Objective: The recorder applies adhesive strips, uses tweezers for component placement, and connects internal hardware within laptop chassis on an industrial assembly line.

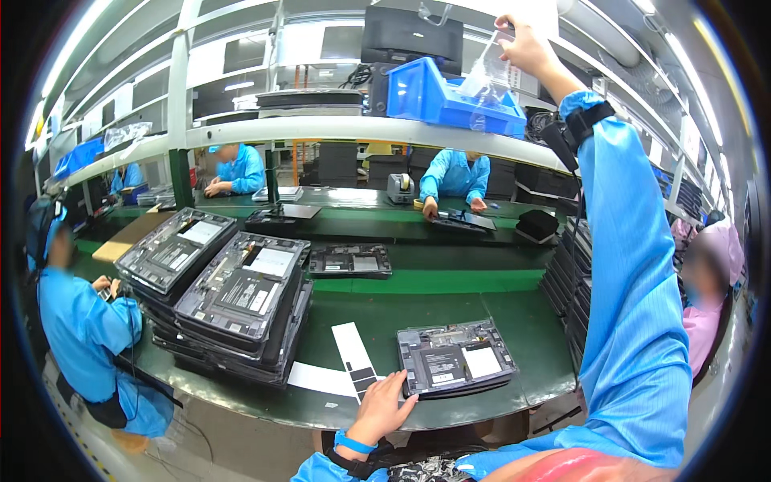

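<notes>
My right hand (528, 55) is raised high at the upper right and closed on a clear plastic bag (488, 76). The bag hangs over a blue bin (438, 96) on the overhead shelf. My left hand (382, 411) rests at the table's front edge, fingers stretched out, touching the left side of an opened laptop base (458, 360). This base lies flat with its battery and circuit board exposed. Beside my left fingers is a white paper strip with black blocks (353, 353), crossing another white strip (324, 379).
Stacks of opened laptop bases (241, 289) stand at the left, and a dark stack (569, 281) at the right. Another laptop base (350, 261) lies farther back. Co-workers in blue sit across (455, 177) and at the left (88, 321); a person in pink (707, 321) is at the right.
</notes>
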`<state>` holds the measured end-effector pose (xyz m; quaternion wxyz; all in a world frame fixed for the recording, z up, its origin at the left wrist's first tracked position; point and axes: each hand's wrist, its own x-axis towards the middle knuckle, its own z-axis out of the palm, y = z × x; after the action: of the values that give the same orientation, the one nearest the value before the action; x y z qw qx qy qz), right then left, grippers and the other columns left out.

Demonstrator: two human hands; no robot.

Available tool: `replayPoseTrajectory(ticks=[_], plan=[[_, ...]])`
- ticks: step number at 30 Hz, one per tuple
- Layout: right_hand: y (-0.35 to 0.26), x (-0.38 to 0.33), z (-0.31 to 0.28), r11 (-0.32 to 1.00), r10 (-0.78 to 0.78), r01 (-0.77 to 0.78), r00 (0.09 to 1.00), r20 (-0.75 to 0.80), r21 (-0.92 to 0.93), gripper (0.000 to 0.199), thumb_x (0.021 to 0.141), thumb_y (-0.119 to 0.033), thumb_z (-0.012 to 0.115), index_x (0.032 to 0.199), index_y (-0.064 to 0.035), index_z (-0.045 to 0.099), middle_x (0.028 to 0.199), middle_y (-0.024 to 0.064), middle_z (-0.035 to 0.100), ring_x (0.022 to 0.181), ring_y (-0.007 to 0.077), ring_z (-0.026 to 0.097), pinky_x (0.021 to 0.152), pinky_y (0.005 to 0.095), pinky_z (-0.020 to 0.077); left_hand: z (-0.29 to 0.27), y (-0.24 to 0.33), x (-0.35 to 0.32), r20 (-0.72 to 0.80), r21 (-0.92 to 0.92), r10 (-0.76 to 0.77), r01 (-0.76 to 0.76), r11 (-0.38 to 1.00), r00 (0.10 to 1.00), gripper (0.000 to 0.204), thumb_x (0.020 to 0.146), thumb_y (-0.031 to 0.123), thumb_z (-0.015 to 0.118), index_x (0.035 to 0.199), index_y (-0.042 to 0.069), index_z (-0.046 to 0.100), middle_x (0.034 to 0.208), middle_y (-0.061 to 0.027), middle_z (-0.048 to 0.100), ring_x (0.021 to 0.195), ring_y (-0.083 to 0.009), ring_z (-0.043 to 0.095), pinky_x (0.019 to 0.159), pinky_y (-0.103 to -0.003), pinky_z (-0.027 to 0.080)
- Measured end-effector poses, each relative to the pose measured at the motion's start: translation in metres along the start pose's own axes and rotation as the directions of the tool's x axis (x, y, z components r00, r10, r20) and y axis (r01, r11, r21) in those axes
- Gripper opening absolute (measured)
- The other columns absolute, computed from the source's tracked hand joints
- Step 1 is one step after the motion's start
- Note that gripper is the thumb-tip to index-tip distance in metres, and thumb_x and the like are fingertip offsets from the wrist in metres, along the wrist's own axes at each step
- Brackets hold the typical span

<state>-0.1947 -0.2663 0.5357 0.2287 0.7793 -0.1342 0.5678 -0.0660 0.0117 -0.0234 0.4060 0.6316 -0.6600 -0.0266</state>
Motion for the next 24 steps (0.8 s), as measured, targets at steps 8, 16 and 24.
replayPoseTrajectory(ticks=[8,16,24], plan=[[0.022,0.021,0.011,0.984,-0.059,0.040,0.992,-0.107,-0.173,0.018,0.079,-0.013,0.059,0.090,-0.0026,0.068,0.078,0.0245,0.066,0.076,0.0389,0.066,0.070,0.0448,0.0512,-0.004,0.001,-0.002,0.015,0.013,0.004,-0.004,1.000,1.000,0.056,0.089,0.034,0.060,0.132,-0.001,0.047,0.123,-0.0226,0.059,0.121,-0.0370,0.052,0.102,-0.047,0.038],[-0.001,0.028,-0.015,0.944,-0.116,0.029,0.962,-0.248,-0.328,0.018,0.081,-0.017,0.065,0.090,-0.0021,0.068,0.074,0.0210,0.066,0.071,0.0373,0.065,0.066,0.0446,0.0508,-0.003,0.001,0.005,0.027,0.018,-0.002,0.001,1.000,1.000,0.057,0.089,0.033,0.059,0.133,-0.001,0.047,0.124,-0.0218,0.059,0.122,-0.0366,0.051,0.103,-0.047,0.038],[-0.017,0.015,-0.050,0.998,-0.064,0.040,0.789,-0.610,-0.054,0.012,0.081,-0.002,0.061,0.092,0.0025,0.062,0.084,0.0191,0.065,0.077,0.0289,0.065,0.069,0.0364,0.0507,-0.007,0.005,0.000,0.002,-0.013,0.000,0.000,1.000,1.000,0.057,0.086,0.030,0.065,0.130,-0.003,0.050,0.120,-0.0240,0.060,0.119,-0.0375,0.054,0.100,-0.045,0.040]])
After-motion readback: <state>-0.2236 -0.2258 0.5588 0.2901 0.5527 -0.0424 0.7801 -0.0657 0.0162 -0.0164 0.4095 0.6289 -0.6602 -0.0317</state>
